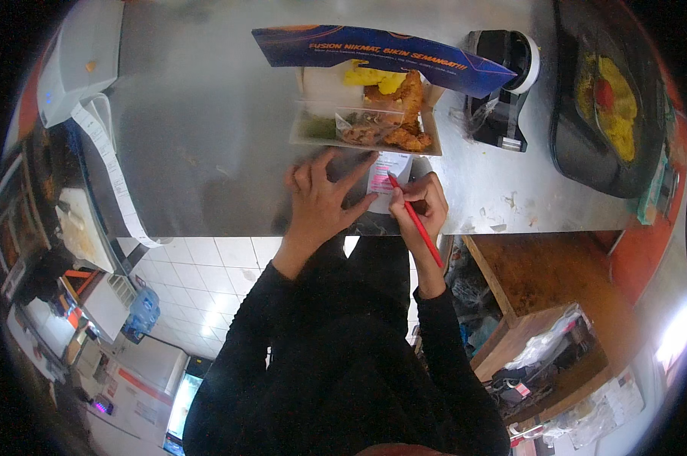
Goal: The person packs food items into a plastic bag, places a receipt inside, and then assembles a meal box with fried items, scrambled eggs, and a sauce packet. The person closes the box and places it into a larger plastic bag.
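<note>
My right hand (425,208) grips a red pen or marker (416,222), its tip on a small paper slip (386,176) that bears print and pink marks. Fingers spread, my left hand (326,199) rests on the steel counter (206,142), its thumb and index finger at the slip's left edge. Just beyond the slip stands an open cardboard meal box (366,147) with its blue printed lid (383,54) raised. Inside lie fried chicken pieces (413,100), yellow food (377,78), something green and a clear plastic packet (366,128).
A black tape dispenser (497,108) with a white-rimmed roll stands right of the box. Farther right is a black tray (571,137) with yellow food. At left, a white printer (87,57) trails a long paper strip (112,171) over the counter edge. A wooden shelf (548,273) sits below right.
</note>
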`<state>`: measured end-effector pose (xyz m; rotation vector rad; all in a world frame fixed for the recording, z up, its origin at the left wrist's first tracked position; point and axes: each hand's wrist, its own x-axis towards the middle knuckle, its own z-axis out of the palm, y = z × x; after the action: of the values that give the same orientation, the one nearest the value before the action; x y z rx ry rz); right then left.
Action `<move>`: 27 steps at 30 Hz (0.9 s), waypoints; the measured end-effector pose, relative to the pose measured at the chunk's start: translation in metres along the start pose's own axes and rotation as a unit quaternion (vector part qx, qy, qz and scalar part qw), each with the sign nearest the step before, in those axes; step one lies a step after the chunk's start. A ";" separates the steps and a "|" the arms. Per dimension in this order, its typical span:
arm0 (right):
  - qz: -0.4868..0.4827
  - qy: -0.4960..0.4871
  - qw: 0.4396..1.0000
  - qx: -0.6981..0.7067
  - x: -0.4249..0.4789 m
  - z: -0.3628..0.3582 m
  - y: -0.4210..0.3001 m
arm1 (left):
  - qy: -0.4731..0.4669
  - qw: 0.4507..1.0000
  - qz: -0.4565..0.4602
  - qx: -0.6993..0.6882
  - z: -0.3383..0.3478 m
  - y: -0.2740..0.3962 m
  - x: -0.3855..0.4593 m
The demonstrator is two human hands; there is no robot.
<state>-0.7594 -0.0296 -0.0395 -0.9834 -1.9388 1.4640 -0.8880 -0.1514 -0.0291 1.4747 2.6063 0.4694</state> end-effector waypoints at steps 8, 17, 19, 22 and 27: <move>0.019 0.040 0.999 0.003 -0.003 0.004 0.001 | 0.001 1.000 0.003 0.020 0.000 0.001 0.003; 0.038 -0.026 0.999 0.015 0.000 -0.001 -0.001 | 0.003 1.000 -0.003 0.021 -0.001 0.003 0.003; 0.016 0.021 1.000 -0.002 -0.003 0.002 -0.002 | 0.000 1.000 -0.003 0.012 -0.002 0.003 0.004; -0.015 0.042 0.999 0.013 -0.009 0.004 0.002 | 0.000 1.000 -0.004 0.013 -0.001 0.003 0.004; -0.104 0.040 0.993 -0.040 -0.014 0.008 -0.007 | -0.006 1.000 -0.004 0.004 -0.002 0.002 0.005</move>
<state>-0.7586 -0.0465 -0.0346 -0.8333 -1.9886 1.2210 -0.8897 -0.1466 -0.0259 1.4655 2.6069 0.4489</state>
